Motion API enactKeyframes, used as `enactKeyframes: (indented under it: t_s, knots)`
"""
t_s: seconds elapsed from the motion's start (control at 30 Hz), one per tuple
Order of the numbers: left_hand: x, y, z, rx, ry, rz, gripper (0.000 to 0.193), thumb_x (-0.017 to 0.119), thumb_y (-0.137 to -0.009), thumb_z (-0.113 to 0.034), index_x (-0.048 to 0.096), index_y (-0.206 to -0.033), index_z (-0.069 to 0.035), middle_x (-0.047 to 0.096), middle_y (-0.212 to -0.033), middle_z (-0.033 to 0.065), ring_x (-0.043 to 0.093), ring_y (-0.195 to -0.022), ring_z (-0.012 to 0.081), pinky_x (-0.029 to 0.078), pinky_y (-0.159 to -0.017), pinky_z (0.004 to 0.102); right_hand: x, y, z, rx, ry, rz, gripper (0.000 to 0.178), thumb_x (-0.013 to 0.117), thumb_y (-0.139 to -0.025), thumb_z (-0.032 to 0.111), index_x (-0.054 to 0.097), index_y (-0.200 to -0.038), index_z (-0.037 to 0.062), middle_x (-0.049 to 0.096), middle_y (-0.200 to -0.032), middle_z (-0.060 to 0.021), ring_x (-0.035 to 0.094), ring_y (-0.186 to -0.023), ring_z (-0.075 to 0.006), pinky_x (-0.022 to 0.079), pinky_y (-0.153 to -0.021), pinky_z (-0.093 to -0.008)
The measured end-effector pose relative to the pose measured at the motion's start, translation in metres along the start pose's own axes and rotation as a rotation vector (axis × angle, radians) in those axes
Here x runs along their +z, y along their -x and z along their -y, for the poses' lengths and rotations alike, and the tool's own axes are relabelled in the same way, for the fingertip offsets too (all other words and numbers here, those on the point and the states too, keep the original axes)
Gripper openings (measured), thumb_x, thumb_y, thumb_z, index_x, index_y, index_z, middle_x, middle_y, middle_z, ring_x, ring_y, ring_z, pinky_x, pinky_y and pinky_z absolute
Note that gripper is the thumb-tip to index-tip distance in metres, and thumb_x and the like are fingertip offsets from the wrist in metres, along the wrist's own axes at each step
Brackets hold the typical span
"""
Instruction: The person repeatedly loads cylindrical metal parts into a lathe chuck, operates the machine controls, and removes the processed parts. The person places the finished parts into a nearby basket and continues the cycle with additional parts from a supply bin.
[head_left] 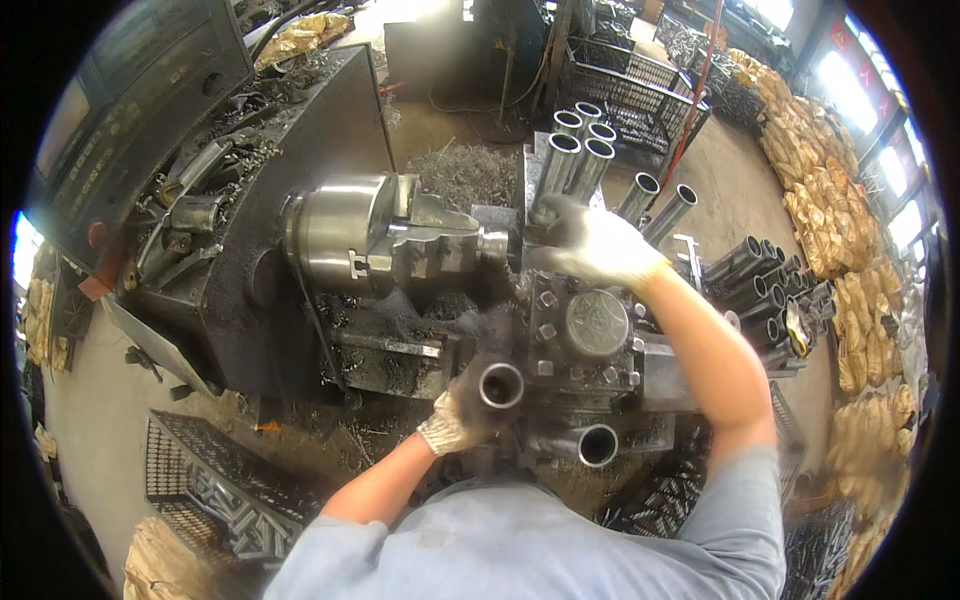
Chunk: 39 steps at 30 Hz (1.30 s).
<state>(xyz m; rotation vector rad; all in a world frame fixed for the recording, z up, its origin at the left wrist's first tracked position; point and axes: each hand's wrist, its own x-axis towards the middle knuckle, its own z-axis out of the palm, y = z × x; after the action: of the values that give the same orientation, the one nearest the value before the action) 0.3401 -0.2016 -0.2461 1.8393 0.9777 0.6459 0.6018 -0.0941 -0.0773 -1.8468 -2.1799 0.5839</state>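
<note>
My left hand, in a soiled knit glove, is closed around a short metal tube whose round open end faces up. My right hand, also gloved, reaches over the lathe's tool post. Its fingers are dark and smeared, so their grip is unclear. Left of those fingers, the lathe chuck has stepped jaws, with a shiny round metal end at their right side. Several upright tubes stand just beyond my right hand. Another tube lies near my body, below the tool post.
Two more tubes stand right of my right hand, near a caliper. Farther right lies a stack of dark tubes. A mesh crate of metal parts sits at lower left. Metal shavings pile behind the chuck.
</note>
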Motion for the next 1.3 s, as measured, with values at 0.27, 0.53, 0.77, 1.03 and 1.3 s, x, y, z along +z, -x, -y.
enactKeyframes:
  t_s: [0.27,0.53,0.77,1.03,1.3]
  knots:
    - [-0.158,-0.071,0.026,0.211,-1.052,-0.583,0.111,0.09,-0.075,-0.03,0.03,-0.164,0.0,0.037,-0.167,0.0258,0.031,-0.158,0.0435,0.021,-0.133,0.0537,0.071,-0.096,-0.026,0.131,-0.165,0.457,0.036,0.078,-0.086,0.029,0.081,-0.103,-0.0031,0.079,-0.101,-0.015,0.073,-0.087,-0.0184,0.061,-0.073,-0.0378]
    - [-0.216,-0.118,0.031,0.117,-1.57,-0.232,0.094,0.074,-0.087,-0.046,0.036,-0.162,-0.002,0.039,-0.166,0.0191,0.034,-0.157,0.0355,0.019,-0.131,0.0576,0.038,-0.039,-0.019,0.113,-0.515,0.122,0.055,0.074,-0.085,0.01,0.064,-0.136,-0.0091,0.076,-0.116,-0.0254,0.078,-0.092,-0.0271,0.064,-0.091,-0.0336]
    - [-0.252,-0.183,-0.049,0.149,-1.113,0.059,0.104,0.095,-0.065,-0.032,0.048,-0.153,-0.001,0.061,-0.145,0.026,0.059,-0.137,0.0426,0.048,-0.117,0.0483,0.052,-0.057,0.053,-0.354,-0.365,-0.352,0.036,0.076,-0.09,0.02,0.072,-0.123,0.0052,0.077,-0.104,-0.0226,0.079,-0.097,-0.0322,0.062,-0.086,-0.0379]
    - [-0.231,-0.152,-0.016,0.271,-1.083,-0.379,0.085,0.08,-0.073,-0.015,0.051,-0.152,-0.003,0.065,-0.139,0.023,0.062,-0.129,0.0424,0.048,-0.114,0.0534,0.04,-0.131,-0.025,-0.004,0.242,0.293,0.071,0.078,-0.081,0.042,0.068,-0.133,-0.0067,0.075,-0.125,-0.0241,0.073,-0.116,-0.0325,0.055,-0.103,-0.043]
    - [-0.228,-0.148,0.019,0.373,-1.006,-0.521,0.082,0.075,-0.079,-0.02,0.049,-0.155,-0.005,0.065,-0.138,0.0212,0.059,-0.13,0.0414,0.044,-0.116,0.0532,0.064,-0.17,-0.048,0.015,0.127,0.907,0.038,0.08,-0.092,0.035,0.076,-0.108,0.0009,0.079,-0.094,-0.0142,0.075,-0.086,-0.0157,0.06,-0.076,-0.0355]
